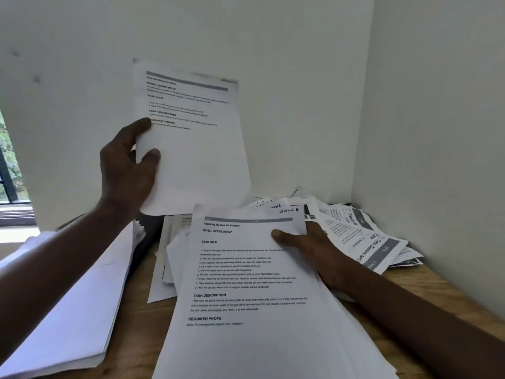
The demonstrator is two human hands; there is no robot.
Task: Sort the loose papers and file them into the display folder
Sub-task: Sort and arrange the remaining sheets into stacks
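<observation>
– One sheet (196, 154) was held up in the left hand (128, 168), pinched at its edge, probably to read its section mark.
– And the right hand (306, 247)?
– It gripped the stack (246, 302) over the tabletop (131, 346), thumb on top, to keep pages together. The display folder I could not see.

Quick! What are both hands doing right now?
Left hand: holds one printed sheet up in the air.
Right hand: grips the paper stack, thumb on top.
</observation>
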